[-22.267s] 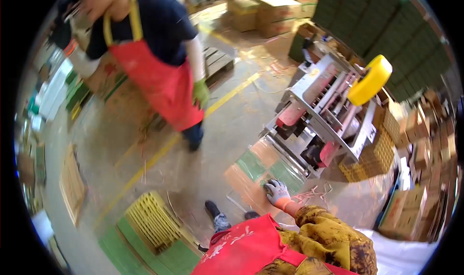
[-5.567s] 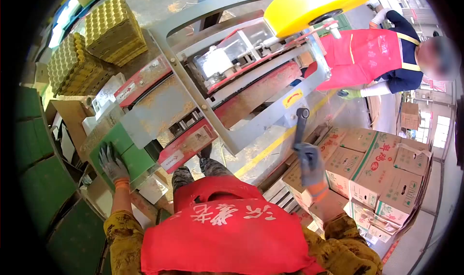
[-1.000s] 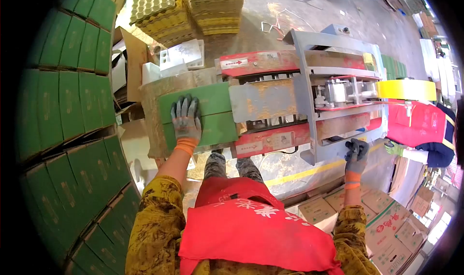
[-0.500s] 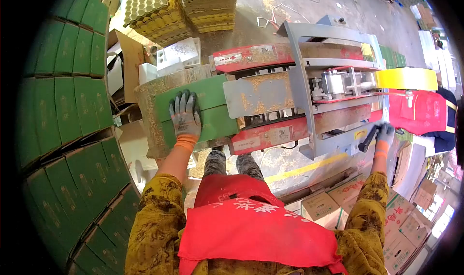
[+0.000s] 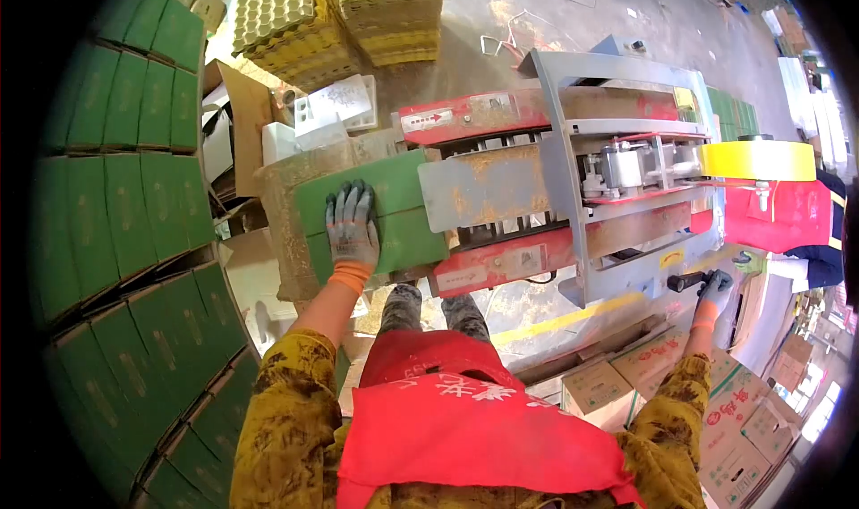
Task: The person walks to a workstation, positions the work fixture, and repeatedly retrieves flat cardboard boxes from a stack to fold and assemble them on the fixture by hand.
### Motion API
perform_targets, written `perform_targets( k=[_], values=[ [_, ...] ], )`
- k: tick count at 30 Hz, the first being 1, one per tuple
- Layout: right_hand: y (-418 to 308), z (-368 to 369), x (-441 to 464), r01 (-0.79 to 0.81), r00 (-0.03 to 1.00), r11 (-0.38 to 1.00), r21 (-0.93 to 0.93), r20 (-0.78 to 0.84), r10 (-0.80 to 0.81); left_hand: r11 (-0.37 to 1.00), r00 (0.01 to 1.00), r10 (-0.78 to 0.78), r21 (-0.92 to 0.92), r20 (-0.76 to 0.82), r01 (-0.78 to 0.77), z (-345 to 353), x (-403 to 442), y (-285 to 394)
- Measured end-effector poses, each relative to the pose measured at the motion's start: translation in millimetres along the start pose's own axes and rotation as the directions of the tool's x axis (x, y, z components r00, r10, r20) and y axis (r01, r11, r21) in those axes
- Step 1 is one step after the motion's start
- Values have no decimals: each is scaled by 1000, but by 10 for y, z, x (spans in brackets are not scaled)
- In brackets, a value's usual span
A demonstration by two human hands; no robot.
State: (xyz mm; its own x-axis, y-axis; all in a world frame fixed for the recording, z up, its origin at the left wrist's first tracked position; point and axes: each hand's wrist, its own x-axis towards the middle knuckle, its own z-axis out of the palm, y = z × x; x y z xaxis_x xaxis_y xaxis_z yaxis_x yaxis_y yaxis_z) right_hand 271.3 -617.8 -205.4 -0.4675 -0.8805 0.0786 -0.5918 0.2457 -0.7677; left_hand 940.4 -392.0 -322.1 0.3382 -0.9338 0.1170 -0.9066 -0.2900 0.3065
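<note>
My left hand [image 5: 352,227], in a grey glove, lies flat with its fingers stretched on a green carton [image 5: 401,241]. The carton rests on the dusty infeed end of a machine [image 5: 483,187] with red side rails, its right edge against a grey metal plate. At the right, my right hand [image 5: 715,290] is closed round the black crank handle [image 5: 687,282] on the machine's near side. A roll of yellow tape [image 5: 756,160] sits at the machine's far right end.
Stacked green cartons [image 5: 134,205] fill the left side. Yellow egg trays [image 5: 286,26] stand at the back left. Brown boxes [image 5: 598,388] lie at the lower right. Beyond the tape roll is a co-worker in a red apron [image 5: 774,218].
My right hand has moved to the right since a second ago and circles with the crank handle. My left hand stays flat on the green carton. The view has shifted slightly.
</note>
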Motion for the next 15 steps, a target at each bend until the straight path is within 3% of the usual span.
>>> perform_targets(
  k=[4,8,9,11,12,15],
  values=[
    [61,8,38,29,999,1000,-13,-14,-29,999,999,-19,-27,34,20,52,101,125],
    [76,-61,47,-38,999,999,-3,3,38,987,996,-22,-158,-88,8,107,247,493],
    [85,-77,60,-46,999,999,27,20,45,913,976,-132,-404,-175,51,161,246,555],
    [78,-88,27,-69,996,994,88,54,64,593,892,-382,-804,-241,37,262,245,659],
    [1,-78,-27,-68,996,996,57,57,65,667,902,-333,-745,-275,19,242,229,672],
    [-9,-56,-18,-129,990,982,140,78,119,651,865,-425,-754,-267,86,117,179,709]
  ],
)
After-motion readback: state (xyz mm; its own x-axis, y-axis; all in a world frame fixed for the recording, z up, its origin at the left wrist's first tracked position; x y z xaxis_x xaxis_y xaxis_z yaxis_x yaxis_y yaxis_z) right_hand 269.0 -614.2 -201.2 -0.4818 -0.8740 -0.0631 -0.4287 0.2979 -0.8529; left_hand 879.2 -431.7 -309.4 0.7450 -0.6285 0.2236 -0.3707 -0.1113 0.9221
